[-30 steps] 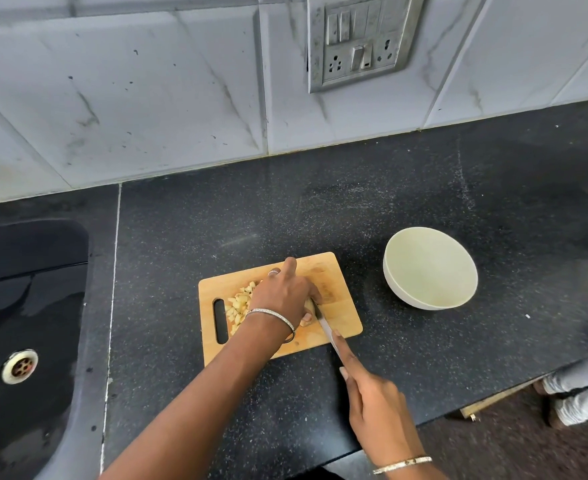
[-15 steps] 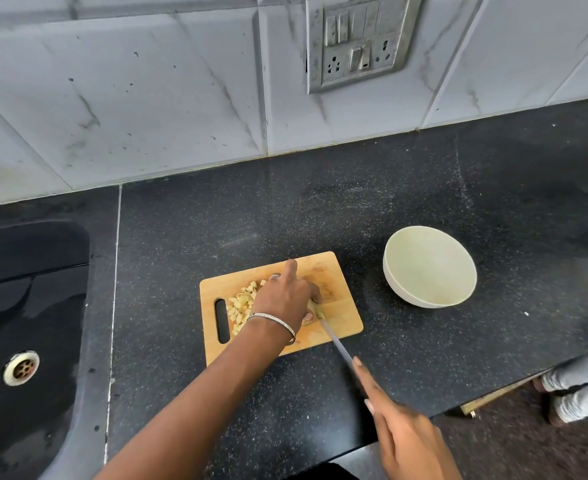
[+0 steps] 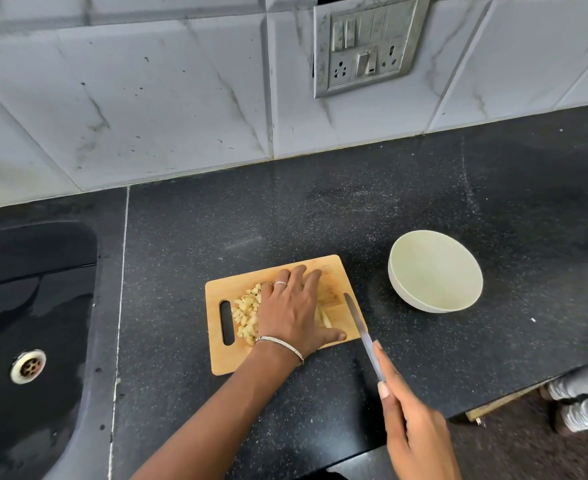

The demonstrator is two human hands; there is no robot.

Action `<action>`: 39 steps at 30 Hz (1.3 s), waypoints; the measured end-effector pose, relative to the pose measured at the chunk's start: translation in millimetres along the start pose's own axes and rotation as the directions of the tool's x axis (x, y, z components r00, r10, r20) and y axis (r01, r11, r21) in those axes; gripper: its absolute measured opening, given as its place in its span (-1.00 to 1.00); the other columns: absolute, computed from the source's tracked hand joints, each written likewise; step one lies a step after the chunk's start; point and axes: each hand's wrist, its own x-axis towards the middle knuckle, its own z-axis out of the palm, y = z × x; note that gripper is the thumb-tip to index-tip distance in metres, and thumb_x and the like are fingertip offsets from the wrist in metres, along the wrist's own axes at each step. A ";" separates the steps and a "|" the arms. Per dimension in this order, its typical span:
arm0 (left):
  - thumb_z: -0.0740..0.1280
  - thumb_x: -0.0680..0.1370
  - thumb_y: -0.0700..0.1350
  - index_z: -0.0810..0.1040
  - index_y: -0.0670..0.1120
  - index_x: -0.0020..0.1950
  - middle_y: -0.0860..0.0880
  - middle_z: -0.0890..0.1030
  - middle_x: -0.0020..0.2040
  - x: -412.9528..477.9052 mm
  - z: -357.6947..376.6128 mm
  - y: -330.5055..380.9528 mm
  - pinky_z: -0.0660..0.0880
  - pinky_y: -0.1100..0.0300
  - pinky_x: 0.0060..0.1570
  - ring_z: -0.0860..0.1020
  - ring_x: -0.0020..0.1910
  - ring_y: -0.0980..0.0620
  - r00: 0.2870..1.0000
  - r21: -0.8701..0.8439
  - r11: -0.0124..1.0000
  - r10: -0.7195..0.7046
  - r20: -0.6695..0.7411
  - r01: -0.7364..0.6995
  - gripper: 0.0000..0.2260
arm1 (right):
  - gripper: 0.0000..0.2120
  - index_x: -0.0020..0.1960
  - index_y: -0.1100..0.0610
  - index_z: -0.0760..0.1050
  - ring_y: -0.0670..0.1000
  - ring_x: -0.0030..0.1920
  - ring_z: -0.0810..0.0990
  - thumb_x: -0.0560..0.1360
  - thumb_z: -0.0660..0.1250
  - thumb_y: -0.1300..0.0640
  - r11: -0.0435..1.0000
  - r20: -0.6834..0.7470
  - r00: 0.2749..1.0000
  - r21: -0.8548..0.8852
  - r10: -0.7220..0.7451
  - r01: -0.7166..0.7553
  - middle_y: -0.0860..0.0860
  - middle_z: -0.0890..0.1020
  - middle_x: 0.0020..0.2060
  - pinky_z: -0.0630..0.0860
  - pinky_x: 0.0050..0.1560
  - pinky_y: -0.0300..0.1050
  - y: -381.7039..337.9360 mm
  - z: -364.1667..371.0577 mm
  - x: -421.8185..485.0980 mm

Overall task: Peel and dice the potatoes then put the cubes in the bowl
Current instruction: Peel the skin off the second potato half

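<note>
A wooden cutting board (image 3: 334, 271) lies on the black counter. Diced potato cubes (image 3: 246, 311) are heaped at its left end, beside the handle slot. My left hand (image 3: 294, 308) lies flat over the board with fingers spread, covering more potato; a few uncut strips (image 3: 324, 318) show at its right side. My right hand (image 3: 412, 424) grips a knife (image 3: 362, 332) by the handle, index finger along the spine. The blade tip hovers over the board's right edge, clear of the potato. An empty pale bowl (image 3: 434, 271) stands to the right of the board.
A black sink (image 3: 26, 323) with a metal drain sits at the left. The tiled wall with a switch plate (image 3: 363, 46) runs behind the counter (image 3: 320, 209). The counter's front edge falls away at the lower right, where someone's feet (image 3: 583, 403) stand on the floor.
My left hand has opened from a curled hold on the potato to lying flat with fingers spread. The knife has drawn back to the right, off the potato.
</note>
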 end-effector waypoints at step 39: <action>0.40 0.38 0.28 0.37 0.16 0.36 0.13 0.53 0.29 -11.5 12.9 -24.6 0.10 0.05 0.30 0.34 0.41 0.10 0.984 -0.195 0.978 -0.102 -0.146 0.072 -0.41 | -0.46 0.43 -0.50 0.10 -0.08 -0.45 0.41 0.65 0.14 0.04 0.978 0.117 0.972 0.058 -0.206 0.200 -0.02 0.46 -0.46 0.17 -0.32 -0.25 -21.7 20.7 60.1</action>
